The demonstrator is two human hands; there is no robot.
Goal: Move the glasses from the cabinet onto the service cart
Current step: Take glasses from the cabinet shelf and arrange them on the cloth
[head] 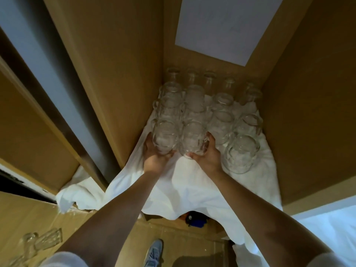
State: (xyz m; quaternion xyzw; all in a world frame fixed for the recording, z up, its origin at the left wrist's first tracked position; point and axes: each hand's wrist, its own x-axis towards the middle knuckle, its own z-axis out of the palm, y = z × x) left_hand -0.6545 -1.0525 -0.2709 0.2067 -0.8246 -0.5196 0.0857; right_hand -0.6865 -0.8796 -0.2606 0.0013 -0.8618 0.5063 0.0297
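Toward the front-left corner of the shelf in the brown wooden cabinet (119, 74), your left hand (154, 158) is curled round one clear upturned glass mug (164, 135); your right hand (208, 157) clasps the neighbouring mug (194, 139). More upturned glasses (221, 105) crowd behind and rightward. Crumpled white cloth (188, 185) lies bare up to the shelf's front edge.

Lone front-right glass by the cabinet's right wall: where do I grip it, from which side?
Probably grip the front-right glass round its wide body, from the front: that side is open; other glasses crowd behind, the wall flanks it.
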